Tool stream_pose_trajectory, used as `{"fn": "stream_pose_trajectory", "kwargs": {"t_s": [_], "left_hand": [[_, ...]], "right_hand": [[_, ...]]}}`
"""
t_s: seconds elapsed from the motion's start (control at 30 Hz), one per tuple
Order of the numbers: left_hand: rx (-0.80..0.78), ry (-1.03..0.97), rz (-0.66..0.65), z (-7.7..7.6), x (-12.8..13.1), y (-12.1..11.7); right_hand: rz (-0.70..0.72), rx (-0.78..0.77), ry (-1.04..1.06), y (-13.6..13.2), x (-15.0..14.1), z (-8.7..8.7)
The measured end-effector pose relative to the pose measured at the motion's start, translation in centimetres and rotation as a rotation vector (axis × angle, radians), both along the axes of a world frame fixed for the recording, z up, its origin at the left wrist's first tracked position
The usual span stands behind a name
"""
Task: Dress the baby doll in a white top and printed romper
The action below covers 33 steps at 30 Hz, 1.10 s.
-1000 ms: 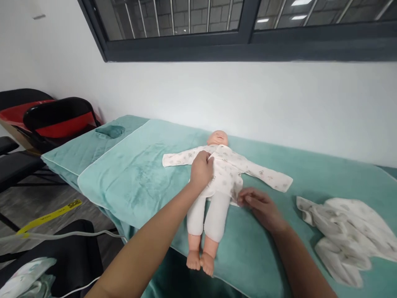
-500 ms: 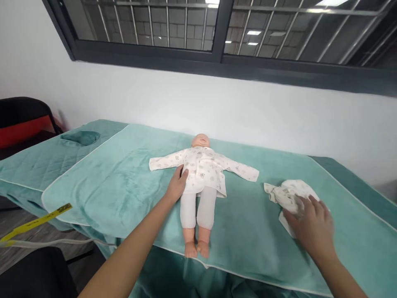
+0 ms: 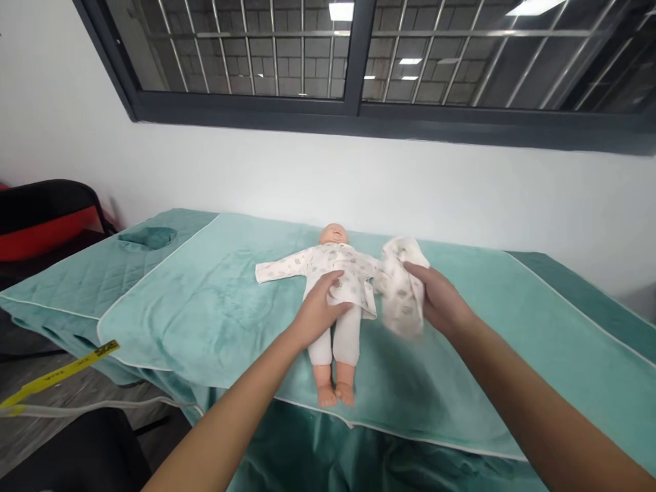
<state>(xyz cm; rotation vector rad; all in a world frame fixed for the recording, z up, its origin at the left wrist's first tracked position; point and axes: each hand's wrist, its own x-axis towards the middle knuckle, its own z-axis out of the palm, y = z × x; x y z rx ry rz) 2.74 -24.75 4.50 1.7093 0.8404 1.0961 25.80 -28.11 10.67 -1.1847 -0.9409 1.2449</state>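
A baby doll (image 3: 333, 234) lies on its back, feet towards me. It wears a white printed long-sleeved top (image 3: 318, 262) with the sleeves spread sideways, and white leggings (image 3: 346, 338); its feet are bare. My left hand (image 3: 318, 313) is over the lower front of the top, thumb and fingers apart, holding nothing. To the doll's right in the view, my right hand (image 3: 441, 295) grips a bunched white printed baby garment (image 3: 403, 294), lifted off the bed. The garment is blurred and covers much of the nearby sleeve.
Green plush covers (image 3: 195, 301) lie on the bed, which has a face hole (image 3: 148, 237) at the left. Behind it are a white wall (image 3: 256, 171) and a barred window. A black and red chair (image 3: 46, 229) and a yellow tag (image 3: 61, 372) on a pale cord are at left.
My right hand has picked up the bunched garment from the bed and carried it left, beside the doll. My left hand has moved from the top's side onto its lower front.
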Motion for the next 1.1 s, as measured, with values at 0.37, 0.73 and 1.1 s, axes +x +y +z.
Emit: {"fn": "stream_pose_trajectory", "kwargs": {"t_s": [0.37, 0.73, 1.1], "left_hand": [[-0.418, -0.506, 0.086, 5.9, -2.4, -1.8], [-0.089, -0.124, 0.699, 6.9, -5.5, 0.3], [0.370, 0.323, 0.715, 10.8, -4.1, -1.9]], "right_hand": [[0.415, 0.465, -0.824, 2.3, -8.7, 2.4], [0.466, 0.386, -0.672, 2.6, -6.3, 6.2], [0.199, 0.562, -0.732, 3.6, -6.4, 11.2]]}}
